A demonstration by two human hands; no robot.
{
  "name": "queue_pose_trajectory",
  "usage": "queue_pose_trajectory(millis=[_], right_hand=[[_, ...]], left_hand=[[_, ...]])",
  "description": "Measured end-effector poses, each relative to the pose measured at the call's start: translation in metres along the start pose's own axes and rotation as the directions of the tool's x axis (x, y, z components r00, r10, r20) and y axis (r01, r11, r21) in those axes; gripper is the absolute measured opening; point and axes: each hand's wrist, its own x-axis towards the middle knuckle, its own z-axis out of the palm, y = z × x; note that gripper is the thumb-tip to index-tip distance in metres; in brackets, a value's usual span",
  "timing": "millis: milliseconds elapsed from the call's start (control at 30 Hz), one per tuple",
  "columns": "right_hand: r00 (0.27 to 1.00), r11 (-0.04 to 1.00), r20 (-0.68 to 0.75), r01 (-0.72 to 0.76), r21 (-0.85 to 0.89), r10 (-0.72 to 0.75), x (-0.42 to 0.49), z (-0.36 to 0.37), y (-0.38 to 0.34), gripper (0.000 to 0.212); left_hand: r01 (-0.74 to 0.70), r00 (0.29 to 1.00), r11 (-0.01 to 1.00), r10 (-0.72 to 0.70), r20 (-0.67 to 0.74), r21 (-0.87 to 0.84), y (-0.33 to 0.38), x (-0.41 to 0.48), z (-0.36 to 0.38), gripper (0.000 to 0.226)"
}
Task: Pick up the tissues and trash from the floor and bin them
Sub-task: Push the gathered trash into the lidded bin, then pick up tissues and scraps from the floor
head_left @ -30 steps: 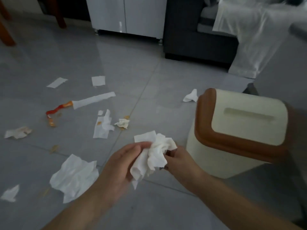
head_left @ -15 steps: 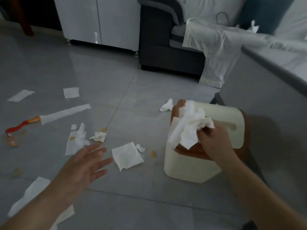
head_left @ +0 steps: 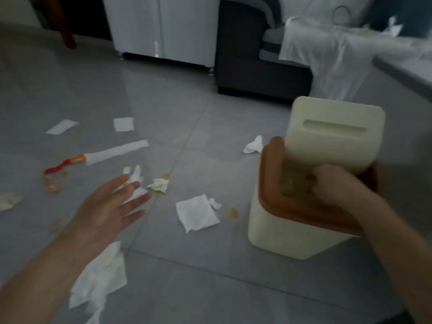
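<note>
A grey tiled floor (head_left: 210,288) strewn with litter fills the view, with a white cabinet (head_left: 163,26) and a dark sofa (head_left: 257,73) along its far edge and a white cloth (head_left: 327,54) draped over the sofa's seat. At right stands a cream bin (head_left: 280,237) with a brown rim (head_left: 268,183), its cream swing lid (head_left: 336,136) tilted up. The person's right hand (head_left: 332,183) reaches into the opening beneath the lid with its fingers curled inward; whether they hold anything cannot be told, since the tips are hidden inside. The left hand (head_left: 109,211) hovers above the floor, palm down, fingers spread wide and holding nothing.

The rubbish lies left of the bin. A large crumpled tissue (head_left: 100,277) lies under the left forearm, and a flat square tissue (head_left: 196,215) rests near the bin's base. A long white strip (head_left: 117,152) runs on from a red-orange wrapper (head_left: 63,164) farther out. A small crumpled wad (head_left: 160,184) lies just beyond the left fingertips, another white scrap (head_left: 253,146) sits just beside the bin's far corner, and a small orange crumb (head_left: 232,212) lies between the flat square tissue and the bin.
</note>
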Motion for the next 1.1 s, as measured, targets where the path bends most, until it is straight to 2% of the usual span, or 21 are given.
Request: queue_pose_trajectory(millis=[133,200,300,367,433,467,533,567,633,767,867,967,1100], right_hand=[[0.973,0.998,-0.226,0.034,-0.060,-0.047,-0.007,-0.018,-0.007,0.020],[0.941,0.997,-0.330,0.067,-0.027,-0.072,-0.009,-0.034,-0.024,0.024],[0.903,0.950,-0.388,0.265,0.166,-0.184,-0.014,-0.055,-0.070,0.024],[0.862,0.890,-0.394,0.416,0.189,-0.319,-0.020,-0.053,-0.118,0.017],[0.836,0.823,-0.310,0.525,0.217,-0.452,-0.012,-0.032,-0.167,0.014],[0.837,0.812,-0.204,0.544,0.211,-0.507,-0.005,-0.017,-0.189,0.016],[0.822,0.825,0.067,0.560,0.080,-0.565,0.017,0.015,-0.220,0.031],[0.827,0.841,0.172,0.540,0.028,-0.536,0.030,0.031,-0.225,0.039],[0.877,0.909,0.244,0.415,0.046,-0.413,0.055,0.062,-0.221,0.041],[0.971,0.984,0.196,0.109,0.142,-0.136,0.072,0.131,-0.184,0.029],[0.975,0.986,0.224,-0.045,0.158,0.009,0.069,0.178,-0.157,0.028],[0.973,0.988,0.222,-0.087,0.125,0.057,0.065,0.214,-0.145,0.026],[0.983,0.998,0.179,0.017,0.055,-0.027,0.065,0.229,-0.141,0.024]], left_hand=[[-0.004,0.990,0.996,0.017,-0.138,0.093,-0.004,-0.002,-0.010,0.038],[0.001,0.980,0.985,0.033,-0.196,0.170,-0.007,-0.002,-0.023,0.045],[0.014,0.964,0.944,0.074,-0.256,0.330,-0.014,0.003,-0.049,0.052],[0.029,0.941,0.822,0.170,-0.294,0.569,-0.022,0.010,-0.067,0.057],[0.055,0.919,0.621,0.274,-0.283,0.782,-0.029,0.013,-0.086,0.064],[0.058,0.922,0.534,0.295,-0.251,0.844,-0.032,0.013,-0.096,0.067],[0.079,0.943,0.352,0.277,-0.184,0.933,-0.043,0.010,-0.116,0.073],[0.093,0.955,0.268,0.247,-0.161,0.959,-0.049,0.008,-0.126,0.076],[0.110,0.972,0.183,0.188,-0.144,0.977,-0.063,0.006,-0.143,0.081],[0.170,0.970,0.225,0.134,-0.203,0.959,-0.085,0.005,-0.164,0.080],[0.208,0.962,0.147,0.149,-0.230,0.967,-0.101,0.002,-0.177,0.079],[0.248,0.958,0.081,0.127,-0.257,0.965,-0.115,-0.001,-0.185,0.078],[0.264,0.955,0.094,0.112,-0.274,0.960,-0.124,0.003,-0.181,0.076]])
